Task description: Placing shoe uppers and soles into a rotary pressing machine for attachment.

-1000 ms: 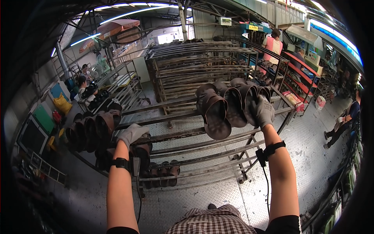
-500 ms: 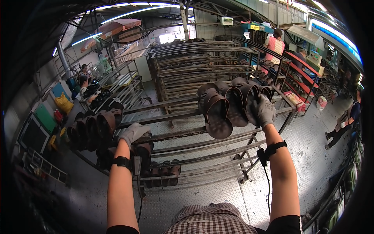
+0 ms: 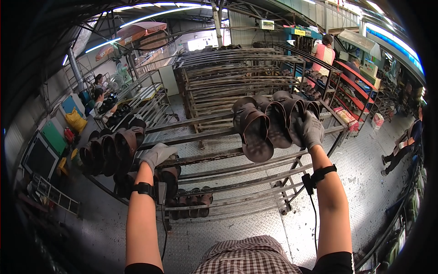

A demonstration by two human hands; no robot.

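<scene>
Brown sandals (image 3: 257,132) with broad straps stand side by side on the upper right of a metal rack (image 3: 210,158). Against the rightmost of them is my right hand (image 3: 313,130), in a grey glove, its fingers closed on the end sandal; the fingertips are partly hidden. My left hand (image 3: 156,155), gloved too, is closed over a rail at the rack's left part. More dark sandals (image 3: 123,142) line the rack just left of it. Lower tiers hold further sandals (image 3: 194,205) below my left hand.
Behind stands a large multi-tier rack (image 3: 237,82). A red shelf rack (image 3: 351,93) is at the right, near a person in a pink vest (image 3: 324,55). Another person (image 3: 408,141) stands at the far right. Patterned metal floor (image 3: 246,237) runs beneath.
The whole view has shifted very slightly. Both hands stay in the same places on the sandal and the rail.
</scene>
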